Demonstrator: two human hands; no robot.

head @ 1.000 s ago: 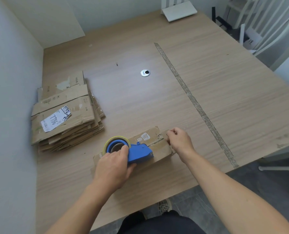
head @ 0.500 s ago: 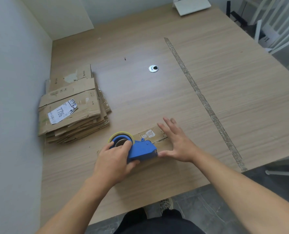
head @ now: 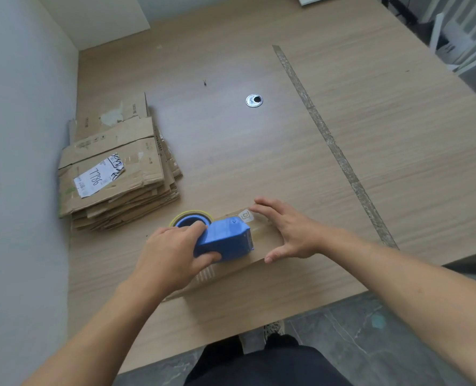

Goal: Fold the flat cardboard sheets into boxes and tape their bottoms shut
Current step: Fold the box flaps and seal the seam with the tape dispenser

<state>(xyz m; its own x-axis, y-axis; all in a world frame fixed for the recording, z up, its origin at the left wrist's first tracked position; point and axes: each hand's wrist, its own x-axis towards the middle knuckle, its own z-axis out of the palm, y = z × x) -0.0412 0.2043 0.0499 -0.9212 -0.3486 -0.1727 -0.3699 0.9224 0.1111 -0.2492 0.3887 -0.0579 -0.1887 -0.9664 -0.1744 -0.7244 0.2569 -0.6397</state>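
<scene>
Wood table (head: 259,162): left hand (head: 170,254) grips dispenser (head: 225,240); right hand (head: 289,232) spread, seemingly pressing box (head: 263,240).

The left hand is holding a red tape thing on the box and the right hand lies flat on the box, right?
No, the tape dispenser is blue, not red; the head view shows it. The left hand does hold it on the box, with the right hand flat on the box.
</scene>
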